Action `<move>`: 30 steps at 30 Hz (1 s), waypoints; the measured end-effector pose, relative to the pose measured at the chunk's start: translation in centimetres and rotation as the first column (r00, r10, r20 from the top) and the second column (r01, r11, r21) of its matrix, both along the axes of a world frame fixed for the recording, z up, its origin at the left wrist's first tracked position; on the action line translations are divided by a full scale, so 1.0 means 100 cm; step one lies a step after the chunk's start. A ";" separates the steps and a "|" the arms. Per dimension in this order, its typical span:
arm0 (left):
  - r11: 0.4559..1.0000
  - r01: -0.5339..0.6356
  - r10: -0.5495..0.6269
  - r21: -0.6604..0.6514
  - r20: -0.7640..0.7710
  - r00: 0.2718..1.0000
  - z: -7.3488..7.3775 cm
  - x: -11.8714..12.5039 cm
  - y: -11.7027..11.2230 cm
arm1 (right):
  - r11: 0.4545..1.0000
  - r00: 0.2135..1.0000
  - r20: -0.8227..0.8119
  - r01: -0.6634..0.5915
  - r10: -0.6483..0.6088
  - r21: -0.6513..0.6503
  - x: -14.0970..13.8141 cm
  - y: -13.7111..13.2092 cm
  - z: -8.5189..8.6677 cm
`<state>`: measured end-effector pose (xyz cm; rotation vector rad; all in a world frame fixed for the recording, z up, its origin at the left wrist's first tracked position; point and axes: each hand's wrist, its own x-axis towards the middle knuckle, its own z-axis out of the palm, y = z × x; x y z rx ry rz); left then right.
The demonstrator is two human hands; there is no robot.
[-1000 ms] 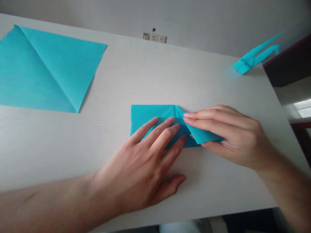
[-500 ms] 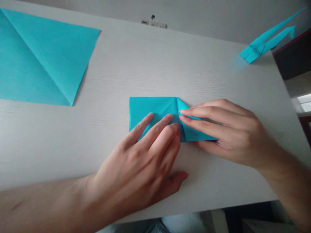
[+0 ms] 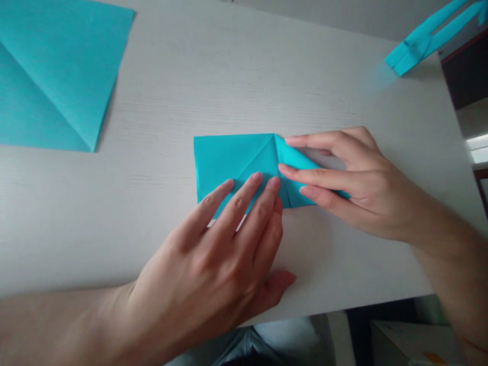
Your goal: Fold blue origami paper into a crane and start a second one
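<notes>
Lying long axis left-to-right, folded blue paper [image 3: 224,157] tapers rightward; left fingers [image 3: 242,201], right fingers [image 3: 320,178] spread atop.

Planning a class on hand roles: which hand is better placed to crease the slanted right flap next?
Probably the right hand: it lies across that flap, while the left hand rests on the left part of the folded paper, apparently steadying it.

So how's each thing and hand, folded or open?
Small turquoise paper packet: folded, creased.
Large turquoise paper sheet: opened out, diagonally creased, partly out of view.
Turquoise paper bird: folded, standing, partly cut off.
Left hand: open, fingertips on the packet.
Right hand: fingers apart, touching the packet's right side.
</notes>
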<state>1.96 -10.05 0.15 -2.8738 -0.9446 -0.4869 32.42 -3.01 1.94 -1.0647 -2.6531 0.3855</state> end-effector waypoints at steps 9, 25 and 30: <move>1.000 0.006 -0.006 -0.015 -0.005 1.000 0.000 -0.001 -0.001 | 0.981 0.985 0.035 0.171 -0.168 -0.094 -0.003 -0.007 -0.005; 0.995 0.016 -0.019 -0.096 -0.022 1.000 0.002 -0.005 -0.004 | 0.981 0.982 0.043 0.184 -0.182 -0.055 -0.008 -0.011 -0.009; 0.995 0.027 -0.026 -0.100 0.008 1.000 0.000 -0.004 -0.005 | 0.977 0.976 0.091 0.206 -0.200 -0.063 -0.011 -0.012 -0.007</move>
